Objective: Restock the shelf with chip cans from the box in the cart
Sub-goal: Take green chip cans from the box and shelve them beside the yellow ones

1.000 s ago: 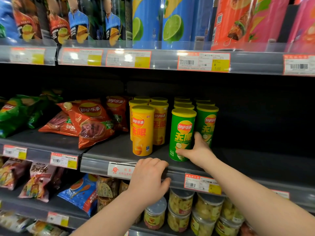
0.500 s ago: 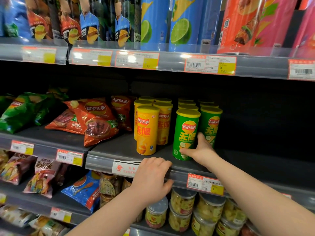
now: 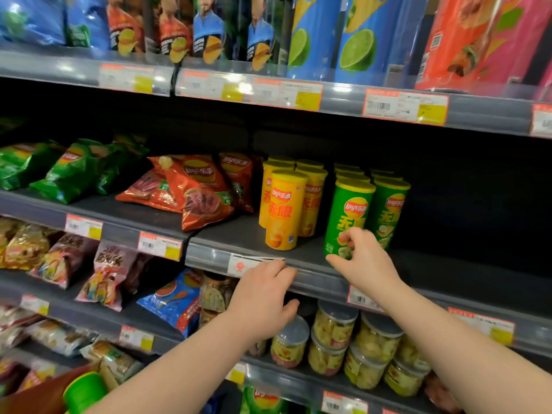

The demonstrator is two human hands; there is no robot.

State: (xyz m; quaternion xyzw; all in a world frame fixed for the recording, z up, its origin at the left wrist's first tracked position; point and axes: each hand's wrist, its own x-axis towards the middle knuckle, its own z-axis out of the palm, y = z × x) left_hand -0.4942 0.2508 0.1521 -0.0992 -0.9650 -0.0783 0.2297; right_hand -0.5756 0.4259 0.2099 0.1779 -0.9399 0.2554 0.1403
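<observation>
1. Location: the green cylindrical chip can with a yellow lid (image 3: 349, 210) stands upright at the front of the dark grey metal middle shelf (image 3: 236, 234), right of centre frame. A second green can (image 3: 388, 207) sits just beside it, behind and to the right. The yellow cylindrical chip can (image 3: 285, 209) stands apart to its left.
2. Right hand (image 3: 363, 259): the fingers are curled against the green can's lower front, with the thumb at its base. Through the blur I cannot tell whether it clamps the can or merely touches it.
3. Left hand (image 3: 263, 297): the fingers are hooked over the shelf's grey front rail (image 3: 209, 258) and grip it, with the thumb beneath.
4. Risk: the can sits close to the shelf's front edge. Fingers dragging on its base could tip it forward off the shelf.
5. Risk: a hard push backward could topple the row of green cans behind.
6. Supply: the brown cardboard box (image 3: 38, 395) shows at the lower left corner, with a green rounded end (image 3: 85, 389), likely another can. Restocking is judged unfinished.
7. Change: half a second earlier the right hand lay on the can's lower right side; it now lies across the front. The can and the left hand have kept their places. The view has dropped, bringing the box into frame.
</observation>
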